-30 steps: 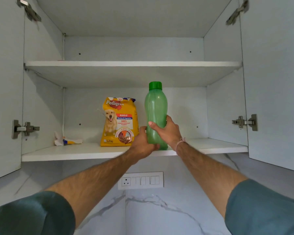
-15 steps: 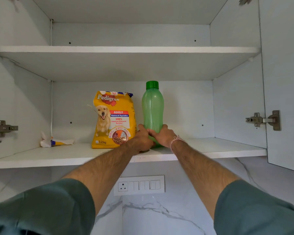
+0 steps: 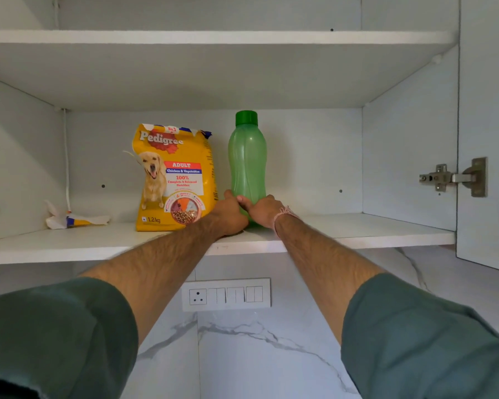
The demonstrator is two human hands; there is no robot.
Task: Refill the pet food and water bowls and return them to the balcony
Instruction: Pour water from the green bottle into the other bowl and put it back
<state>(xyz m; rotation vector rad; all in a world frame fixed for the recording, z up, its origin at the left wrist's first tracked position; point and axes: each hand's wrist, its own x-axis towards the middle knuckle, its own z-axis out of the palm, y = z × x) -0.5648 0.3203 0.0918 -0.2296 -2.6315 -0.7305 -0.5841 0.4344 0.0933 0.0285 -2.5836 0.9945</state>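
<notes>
Lowered since a second ago: green bottle point(image 3: 247, 165) then held off the board near the front edge, now standing deeper in on the lower shelf point(image 3: 357, 230), base down and apparently resting on the board, though hidden behind the hands. Wrapped around the bottle's foot from either side, left hand point(image 3: 228, 216) and right hand point(image 3: 264, 210), fingers curled against the plastic and thumbs nearly meeting at the front; whether pressing firmly or already slackening, cannot tell. Held low like that, probably, to steady a tall narrow vessel while it settles, and to slide it back from the shelf's front edge. Standing upright, long axis vertical, green cap point(image 3: 246, 118) pointing straight up toward the underside of the upper shelf point(image 3: 213, 37), with clear space above. Just beside it on the left, perhaps touching, dog food bag point(image 3: 175, 180), also upright and facing forward, roughly midway along the shelf. Well apart toward the shelf's left end, against the side wall, crumpled wrapper point(image 3: 75, 218). Below the shelf's front edge, on the marble wall, switch plate point(image 3: 226, 295). No bowls in view; by the look of it, supplies being stowed, so refilling likely done.
</notes>
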